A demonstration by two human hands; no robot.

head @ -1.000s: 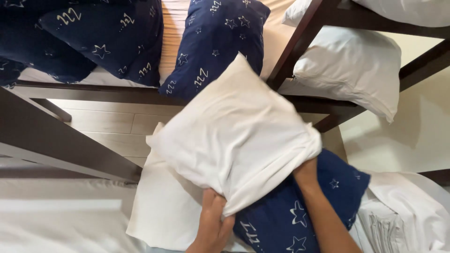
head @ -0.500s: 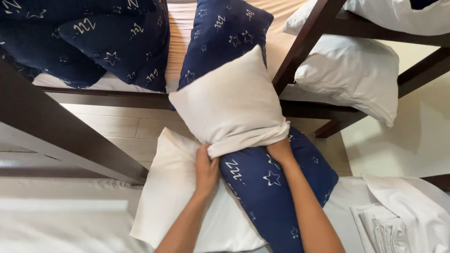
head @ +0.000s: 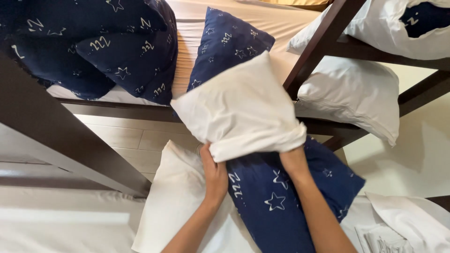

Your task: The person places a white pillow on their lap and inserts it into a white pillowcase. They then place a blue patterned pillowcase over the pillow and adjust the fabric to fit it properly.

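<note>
Since half a second ago, the white pillowcase (head: 241, 110) has been pulled a little further up the navy star-print pillow (head: 276, 197), and the camera has moved in slightly. Both hands grip the open lower edge of the pillowcase. The left hand (head: 214, 172) is closed around the edge at its left corner, fingers curled into the fabric. The right hand (head: 294, 161) clutches the edge on the right, its fingers hidden under the cloth. About half of the navy pillow is inside the pillowcase; the lower half sticks out below the hands, showing white stars and letter shapes.

Under the navy pillow, to its left, lies a plain white pillow (head: 180, 206). To the right of the navy pillow, at the bottom corner, is a crumpled white sheet (head: 412, 225). Above the navy pillow runs a dark wooden bed frame (head: 70, 140) with a slanted post. Beyond that frame, on a tan mattress (head: 187, 42), rest 2 more navy star pillows (head: 117, 61) on the left and another (head: 225, 42) in the middle. A white pillow (head: 356, 98) sits to the right behind the frame.
</note>
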